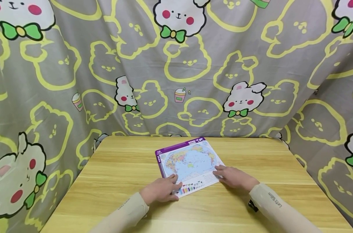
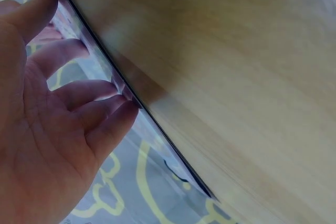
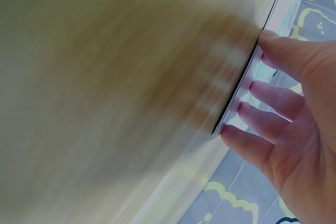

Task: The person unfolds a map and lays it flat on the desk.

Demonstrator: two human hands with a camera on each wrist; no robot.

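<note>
A thin world map board [image 1: 194, 161] with a purple border lies slightly turned on the wooden table, its map side up. My left hand [image 1: 162, 189] rests on its near left corner in the head view. In the left wrist view, the fingers of the left hand [image 2: 47, 124] touch the board's face [image 2: 173, 156] and the thumb meets its edge. My right hand [image 1: 234, 176] lies at the board's right edge. In the right wrist view, fingertips of the right hand [image 3: 299, 135] touch the board [image 3: 281, 14], with the thumb at the rim.
The wooden table [image 1: 112, 168] spreads around the board on all sides. A grey curtain [image 1: 153, 64] printed with rabbits and yellow outlines hangs behind the table and along both sides. A small black object [image 1: 253, 205] shows below the right sleeve.
</note>
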